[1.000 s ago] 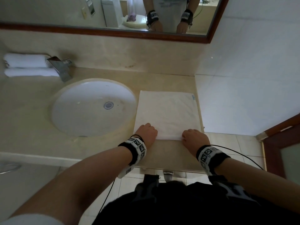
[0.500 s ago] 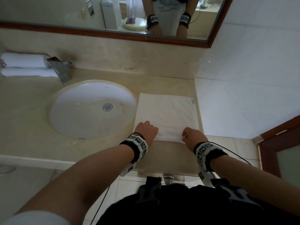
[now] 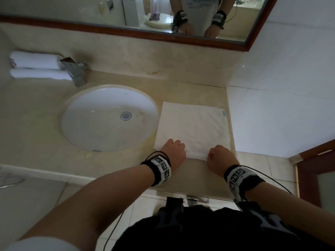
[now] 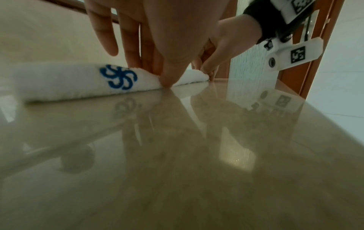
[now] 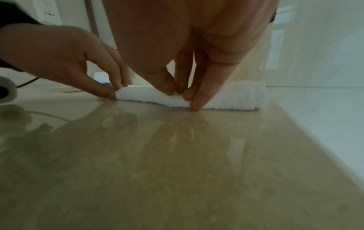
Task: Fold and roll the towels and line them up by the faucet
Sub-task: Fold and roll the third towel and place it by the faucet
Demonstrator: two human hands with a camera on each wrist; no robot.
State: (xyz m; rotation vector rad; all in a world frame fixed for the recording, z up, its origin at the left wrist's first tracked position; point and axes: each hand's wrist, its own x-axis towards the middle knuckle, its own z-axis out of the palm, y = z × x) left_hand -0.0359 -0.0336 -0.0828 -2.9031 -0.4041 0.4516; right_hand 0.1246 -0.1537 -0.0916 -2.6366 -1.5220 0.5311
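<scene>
Already both hands pinch the towel's (image 3: 194, 127) near edge; uneven rolling by left hand (image 3: 173, 151) or right hand (image 3: 220, 156) skews it.

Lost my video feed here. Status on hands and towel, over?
Left hand and right hand pinch near edge of folded towel, roll just starting. Two rolled towels already beside faucet. Nothing in the way.

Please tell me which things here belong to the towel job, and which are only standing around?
Part of the job:
flat towel, pinched by left hand and right hand
rolled towels
faucet

Only around:
sink
mirror
counter
</scene>
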